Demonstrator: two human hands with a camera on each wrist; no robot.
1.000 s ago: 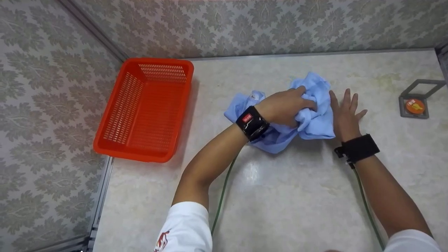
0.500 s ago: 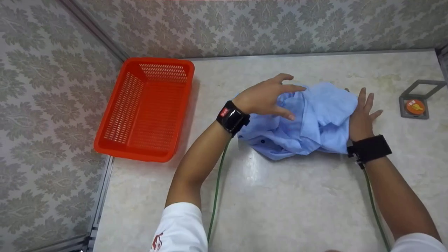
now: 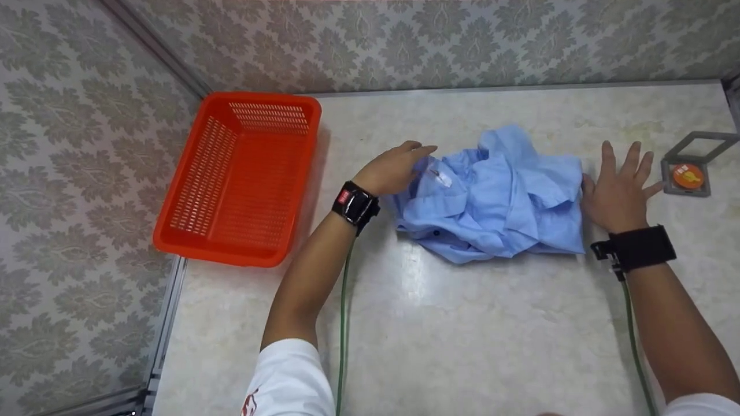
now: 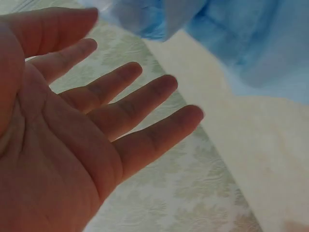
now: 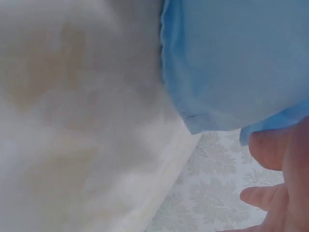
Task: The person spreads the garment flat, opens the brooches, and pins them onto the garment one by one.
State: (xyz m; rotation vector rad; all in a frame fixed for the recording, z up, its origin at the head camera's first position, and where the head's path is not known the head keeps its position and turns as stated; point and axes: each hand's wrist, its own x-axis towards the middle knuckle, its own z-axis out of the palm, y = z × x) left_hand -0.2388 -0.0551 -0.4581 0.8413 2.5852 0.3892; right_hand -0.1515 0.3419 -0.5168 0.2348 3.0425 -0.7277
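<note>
1. The blue shirt (image 3: 497, 202) lies crumpled on the table (image 3: 462, 323) between the two hands, with a dark button (image 3: 436, 233) on its near side and a pale label (image 3: 443, 178) toward its upper left.
2. The left hand (image 3: 393, 170) is at the shirt's left end; the right hand (image 3: 618, 199) is just beside its right edge. In each case the thumb comes close to the fabric, but I cannot tell whether it touches.
3. The table's back edge runs along the patterned wall (image 3: 404, 46), and a strip of tabletop separates it from the shirt. A wide stretch of tabletop spreads from the shirt's near side toward the person.
4. To the left, the red basket (image 3: 222, 257) stands well apart from the shirt, by the corner of the walls. To the right, a small grey frame (image 3: 669, 188) with an orange disc (image 3: 688, 176) sits near the right fingertips.
5. The left hand grasps nothing: its wrist view shows the palm bare and the fingers loosely extended and parted.
6. The right hand is also released, fingers fanned out and pointing toward the back wall.
7. Both forearms reach forward from white sleeves, the left one slanting inward, each with a black strap at the wrist.
</note>
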